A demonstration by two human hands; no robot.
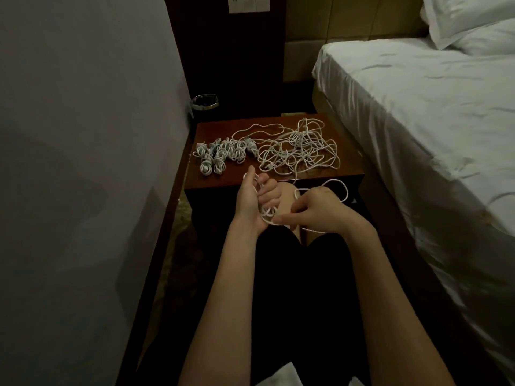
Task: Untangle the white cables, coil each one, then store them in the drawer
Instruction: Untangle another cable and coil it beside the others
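White cable [267, 215]: looped around left hand [252, 203], fingers curled; right hand [312, 208] pinches its strand. Beyond hands, on counter [345, 162]: coiled bundles [223, 154], tangled cables [298, 149].

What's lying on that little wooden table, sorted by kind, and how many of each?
Coiled cable bundles, left side: about 9, overlapping, so not exact.
Tangled heap of loose white cables, right side: 1; its cable count cannot be told.
Total: about 10 items on the table.
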